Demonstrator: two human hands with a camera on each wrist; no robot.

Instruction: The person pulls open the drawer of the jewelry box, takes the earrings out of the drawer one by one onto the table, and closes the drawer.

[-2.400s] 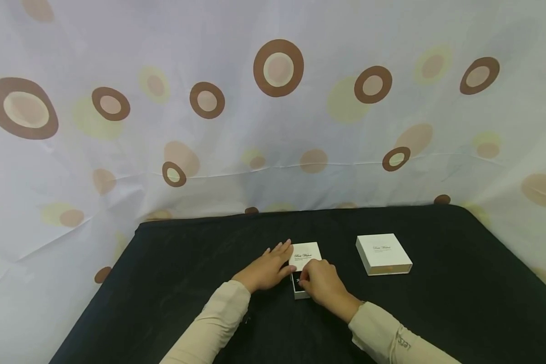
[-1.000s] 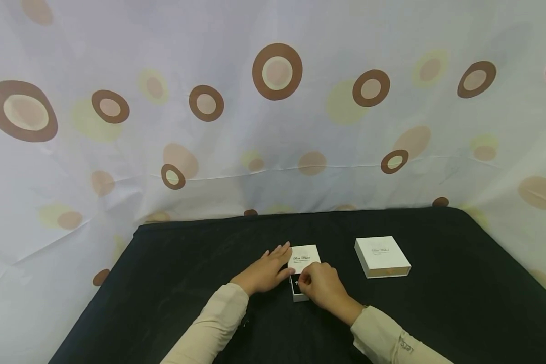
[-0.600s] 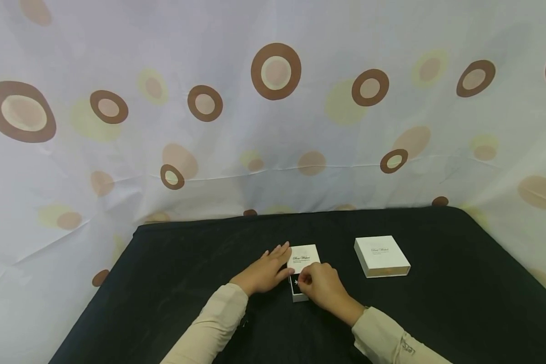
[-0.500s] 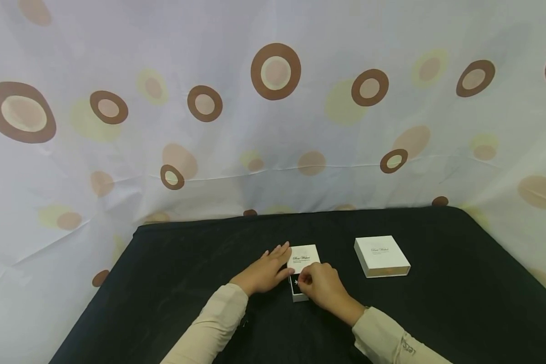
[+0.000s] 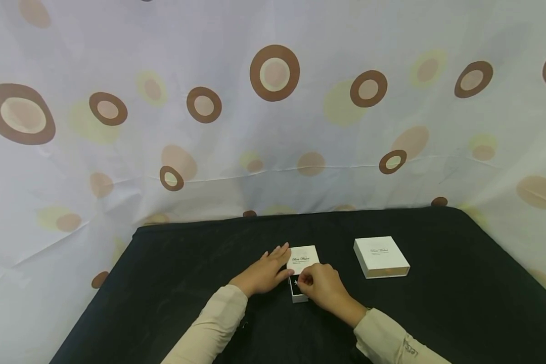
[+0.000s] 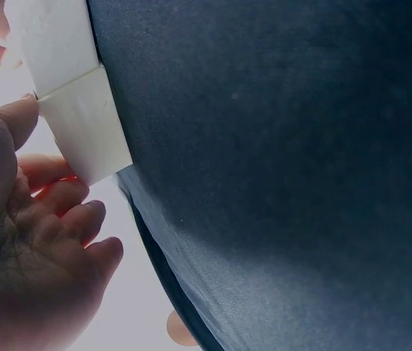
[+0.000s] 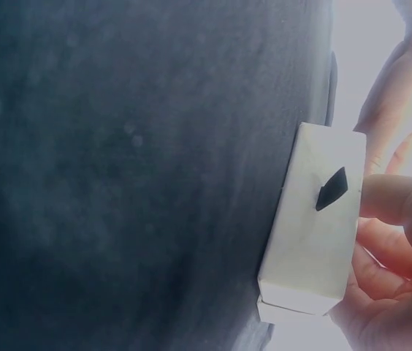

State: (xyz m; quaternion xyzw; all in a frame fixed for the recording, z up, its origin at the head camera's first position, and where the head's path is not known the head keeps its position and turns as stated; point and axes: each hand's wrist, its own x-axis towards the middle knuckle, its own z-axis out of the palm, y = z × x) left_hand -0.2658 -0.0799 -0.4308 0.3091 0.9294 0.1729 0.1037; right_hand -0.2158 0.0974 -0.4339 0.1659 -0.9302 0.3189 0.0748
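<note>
A small white slide-out box [image 5: 302,258] with black script lies on the black cloth, its drawer [image 5: 300,298] pulled partway toward me. Inside the drawer is a black insert [image 5: 294,290] with a tiny white star-shaped piece [image 5: 296,282] on it. My left hand [image 5: 264,270] rests along the box's left edge, fingers and thumb extended against the sleeve [image 6: 85,124]. My right hand [image 5: 323,285] bends over the drawer, thumb and index fingertips pinched together right at the star-shaped piece. A black tab [image 7: 332,190] shows on the drawer front in the right wrist view.
A larger white lidded box [image 5: 382,255] stands shut to the right, with similar script on top. Black cloth [image 5: 186,273] covers the table. Behind its far edge hangs a pale curtain [image 5: 236,151] with brown and yellow circles.
Over the earlier frames the right fingertips shift only slightly, and the star-shaped piece shows a little more clearly. The left hand and both boxes stay in place.
</note>
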